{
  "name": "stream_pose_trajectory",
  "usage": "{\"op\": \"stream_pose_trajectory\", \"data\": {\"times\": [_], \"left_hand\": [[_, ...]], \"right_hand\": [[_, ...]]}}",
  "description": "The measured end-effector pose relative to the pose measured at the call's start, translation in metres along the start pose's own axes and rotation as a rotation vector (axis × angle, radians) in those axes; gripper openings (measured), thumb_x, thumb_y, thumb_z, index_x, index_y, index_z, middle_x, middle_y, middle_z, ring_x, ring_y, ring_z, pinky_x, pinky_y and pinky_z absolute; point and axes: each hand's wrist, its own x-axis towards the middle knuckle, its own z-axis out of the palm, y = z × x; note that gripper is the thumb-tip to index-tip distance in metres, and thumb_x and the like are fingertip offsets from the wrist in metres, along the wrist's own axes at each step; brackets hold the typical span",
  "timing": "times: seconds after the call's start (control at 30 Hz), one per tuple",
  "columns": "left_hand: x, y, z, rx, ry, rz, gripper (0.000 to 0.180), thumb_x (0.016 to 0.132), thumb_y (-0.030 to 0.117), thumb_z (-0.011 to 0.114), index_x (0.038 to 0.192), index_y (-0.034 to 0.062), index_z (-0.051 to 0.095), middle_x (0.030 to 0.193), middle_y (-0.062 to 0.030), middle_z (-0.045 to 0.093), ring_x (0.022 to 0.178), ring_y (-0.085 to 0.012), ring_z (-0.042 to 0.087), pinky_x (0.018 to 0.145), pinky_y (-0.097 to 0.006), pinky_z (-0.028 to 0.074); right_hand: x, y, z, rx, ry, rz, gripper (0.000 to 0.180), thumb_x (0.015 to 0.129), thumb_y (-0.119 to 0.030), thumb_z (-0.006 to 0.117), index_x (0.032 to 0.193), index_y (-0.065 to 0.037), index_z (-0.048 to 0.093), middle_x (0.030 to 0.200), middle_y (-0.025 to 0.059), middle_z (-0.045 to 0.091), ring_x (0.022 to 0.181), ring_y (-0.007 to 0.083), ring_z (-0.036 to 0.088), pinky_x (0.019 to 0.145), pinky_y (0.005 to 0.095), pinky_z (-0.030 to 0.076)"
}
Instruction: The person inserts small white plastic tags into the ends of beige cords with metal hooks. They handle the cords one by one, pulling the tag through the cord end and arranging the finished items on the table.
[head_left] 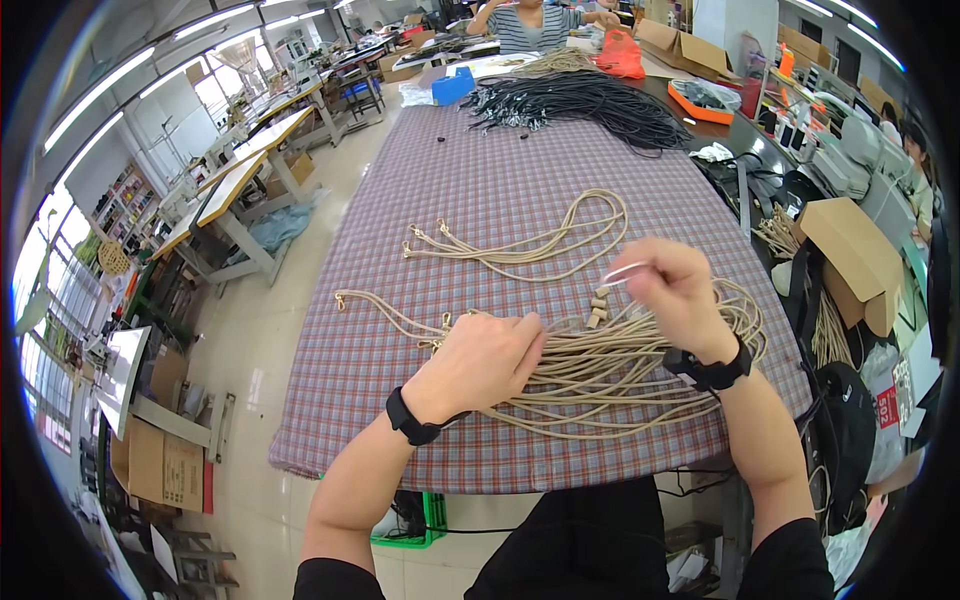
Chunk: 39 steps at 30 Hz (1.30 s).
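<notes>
A large bundle of beige cords (610, 375) lies on the checked tablecloth (500, 180) right in front of me. My left hand (485, 355) rests on the bundle's left part, fingers curled over the cords. My right hand (675, 285) is raised just above the bundle and pinches a thin metal wire loop (625, 273). Small beige cord stoppers (598, 307) hang just below that loop, between my two hands. A smaller, separate group of beige cords (530, 245) lies farther out on the cloth.
A heap of black cords (580, 100) lies at the table's far end, beside a blue box (453, 86) and an orange bag (620, 55). Another person (530, 20) sits beyond it. Cardboard boxes (850, 255) and more cords stand at the right.
</notes>
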Motion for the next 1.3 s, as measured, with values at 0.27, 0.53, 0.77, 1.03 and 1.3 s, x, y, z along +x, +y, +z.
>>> {"op": "stream_pose_trajectory", "data": {"times": [0.27,0.53,0.77,1.03,1.3], "left_hand": [[0.001,0.004,0.002,-0.064,0.141,0.053,0.014,0.105,0.014,0.066,0.098,0.0044,0.059,0.079,-0.0158,0.065,0.070,-0.0391,0.066,0.060,-0.050,0.050],[0.004,-0.010,-0.003,-0.155,0.224,-0.032,0.014,0.106,0.012,0.065,0.098,0.0026,0.060,0.082,-0.0193,0.065,0.073,-0.0440,0.064,0.064,-0.051,0.049],[-0.001,-0.052,-0.013,-0.220,0.204,-0.223,0.025,0.113,0.021,0.058,0.100,-0.0005,0.058,0.080,-0.0221,0.063,0.075,-0.0455,0.063,0.067,-0.048,0.049],[-0.005,-0.088,-0.008,-0.268,0.180,-0.244,0.027,0.113,0.023,0.057,0.099,-0.0004,0.058,0.073,-0.0236,0.063,0.070,-0.0455,0.063,0.066,-0.053,0.046],[-0.005,-0.082,-0.019,-0.218,0.121,-0.371,0.026,0.112,0.023,0.060,0.099,0.0004,0.060,0.073,-0.0232,0.063,0.067,-0.0438,0.061,0.064,-0.051,0.044]], "right_hand": [[0.003,0.010,0.024,-0.517,-0.158,-0.170,0.021,0.087,-0.013,0.088,0.099,-0.004,0.073,0.092,0.0065,0.063,0.076,0.0273,0.065,0.067,0.0386,0.052],[0.004,0.000,0.018,-0.244,-0.031,0.175,0.011,0.105,-0.011,0.070,0.101,-0.001,0.069,0.086,0.0031,0.068,0.076,0.0120,0.060,0.067,0.0303,0.047],[0.018,0.012,-0.025,0.091,0.234,0.246,0.025,0.114,-0.027,0.063,0.104,-0.005,0.070,0.088,-0.0011,0.071,0.073,0.0014,0.052,0.060,0.0197,0.037],[0.020,0.031,-0.045,0.078,0.534,0.291,0.023,0.112,-0.027,0.068,0.098,-0.009,0.067,0.080,-0.0082,0.057,0.065,-0.0002,0.042,0.054,0.0206,0.028],[0.022,0.058,-0.085,-0.157,0.785,0.136,0.021,0.103,-0.019,0.081,0.090,-0.003,0.076,0.076,-0.0115,0.059,0.067,-0.0013,0.038,0.059,0.0239,0.026]]}}
